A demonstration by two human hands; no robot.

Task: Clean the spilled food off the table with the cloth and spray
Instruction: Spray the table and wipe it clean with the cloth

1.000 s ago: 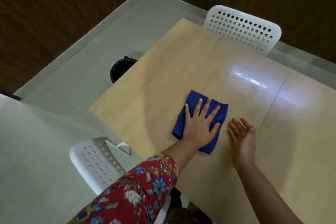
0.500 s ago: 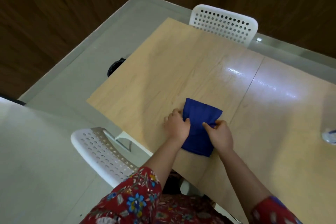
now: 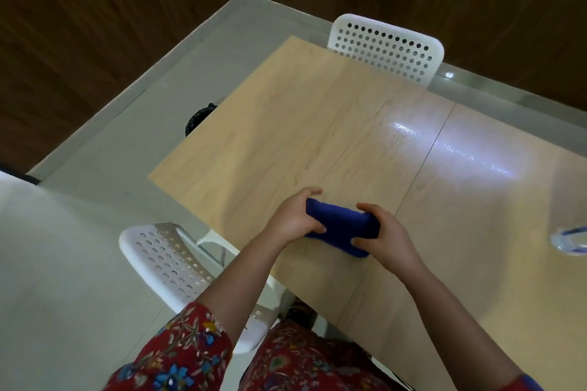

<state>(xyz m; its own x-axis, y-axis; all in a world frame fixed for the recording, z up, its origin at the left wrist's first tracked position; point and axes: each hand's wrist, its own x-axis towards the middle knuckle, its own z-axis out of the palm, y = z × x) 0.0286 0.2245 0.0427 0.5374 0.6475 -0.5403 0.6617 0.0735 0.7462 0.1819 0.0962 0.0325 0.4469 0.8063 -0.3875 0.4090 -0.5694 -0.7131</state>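
A clear, blurred object point(image 3: 570, 240), possibly a bottle, is cut off at right.

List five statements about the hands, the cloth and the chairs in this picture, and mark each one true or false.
1. The left hand and the right hand both grip the blue cloth. True.
2. The blue cloth lies spread flat on the table. False: it is bunched up between the two hands.
3. Two white perforated chairs stand at the table: the far chair and the near chair. True.
4. The right hand holds a spray bottle. False: it grips only the blue cloth.
5. The wall behind the table is white. False: it is dark wood.
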